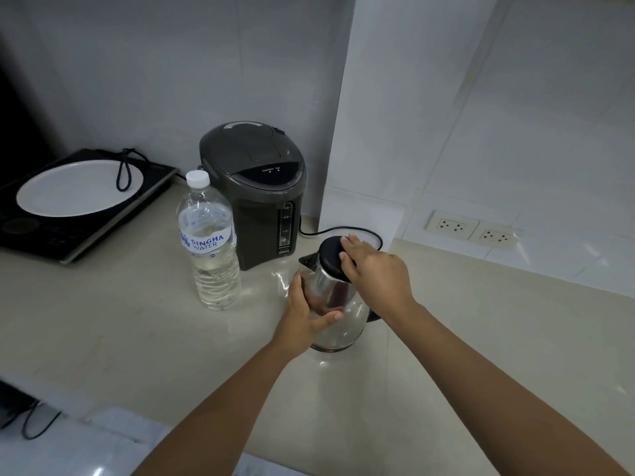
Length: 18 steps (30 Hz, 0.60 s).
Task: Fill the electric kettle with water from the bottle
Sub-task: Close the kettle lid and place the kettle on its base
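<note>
The electric kettle (335, 304), a polished steel body with a black lid (332, 255), stands upright on the pale countertop (137, 321). The left hand (304, 317) is wrapped against the kettle's near-left flank, fingers spread and curved onto the steel, thumb lying across the front of the body. It is bracing the kettle, not lifting it. The right hand (372, 269) lies over the lid from the right, fingers curled on its rim and top. Whether they have a firm purchase on the lid edge or merely rest there cannot be told.

The water bottle (209, 242) stands upright to the left of the left-hand fingers, apart from them, its white cap (198, 178) in place and water showing in its lower part. Beyond the fingertips of both hands sits a dark hot-water dispenser (256, 194). Its cord (343, 231) runs just behind the right-hand fingers.

Judgement: the step in hand is removal of the lid, and no filling has begun. To do it well, the left hand should press the body down and inward while the right draws the lid straight up. A sideways pull would likely tip the kettle towards the spout (307, 261). The steel looks slick, so the bracing palm should stay flat against it. The lid should then be set down on the right, clear of the pouring path. The bottle's cap has yet to be removed.
</note>
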Tool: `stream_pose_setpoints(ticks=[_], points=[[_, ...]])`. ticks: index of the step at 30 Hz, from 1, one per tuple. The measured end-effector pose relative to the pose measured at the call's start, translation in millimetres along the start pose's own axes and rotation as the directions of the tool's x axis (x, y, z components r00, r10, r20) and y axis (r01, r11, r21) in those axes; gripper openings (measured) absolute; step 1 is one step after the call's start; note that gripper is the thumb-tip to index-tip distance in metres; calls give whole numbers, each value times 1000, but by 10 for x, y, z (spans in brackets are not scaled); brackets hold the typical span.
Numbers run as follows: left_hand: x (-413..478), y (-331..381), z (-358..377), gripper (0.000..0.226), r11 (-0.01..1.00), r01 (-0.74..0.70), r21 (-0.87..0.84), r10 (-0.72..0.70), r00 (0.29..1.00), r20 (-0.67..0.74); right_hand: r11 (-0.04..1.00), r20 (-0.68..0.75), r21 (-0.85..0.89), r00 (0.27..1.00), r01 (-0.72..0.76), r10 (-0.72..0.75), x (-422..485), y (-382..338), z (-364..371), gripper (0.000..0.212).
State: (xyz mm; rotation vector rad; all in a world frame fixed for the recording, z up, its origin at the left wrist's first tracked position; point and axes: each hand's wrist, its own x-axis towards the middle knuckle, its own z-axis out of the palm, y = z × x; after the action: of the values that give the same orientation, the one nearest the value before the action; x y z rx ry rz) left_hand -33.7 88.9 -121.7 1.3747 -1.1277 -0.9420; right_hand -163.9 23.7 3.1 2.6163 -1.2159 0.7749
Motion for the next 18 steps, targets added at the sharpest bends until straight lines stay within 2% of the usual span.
stream_pose_setpoints(ticks=[3, 6, 8, 10, 13, 16, 18], points=[[15, -56, -24, 110, 999, 31, 38, -30, 999, -28, 992, 19, -121, 999, 43, -41, 5, -15, 57, 28], [22, -91, -28, 114, 997, 52, 65, -50, 998, -31, 972, -17, -223, 997, 69, -75, 13, -12, 162, 21], [32, -112, -27, 114, 995, 56, 80, -54, 998, -36, 963, -52, -255, 994, 82, -98, 12, 10, 221, 31], [40, -126, -32, 113, 994, 58, 89, -56, 998, -31, 963, -79, -256, 992, 80, -104, 8, 11, 246, 40], [27, -113, -37, 113, 994, 51, 94, -48, 998, -31, 966, -82, -247, 991, 80, -103, -4, 13, 281, 40], [10, -98, -30, 119, 992, 57, 110, -56, 998, -13, 981, -24, -187, 998, 53, -59, -59, 42, 268, 50], [3, -88, -31, 128, 989, 92, 115, -93, 996, -1, 989, 68, -142, 997, 40, -31, -128, 52, 242, 62]])
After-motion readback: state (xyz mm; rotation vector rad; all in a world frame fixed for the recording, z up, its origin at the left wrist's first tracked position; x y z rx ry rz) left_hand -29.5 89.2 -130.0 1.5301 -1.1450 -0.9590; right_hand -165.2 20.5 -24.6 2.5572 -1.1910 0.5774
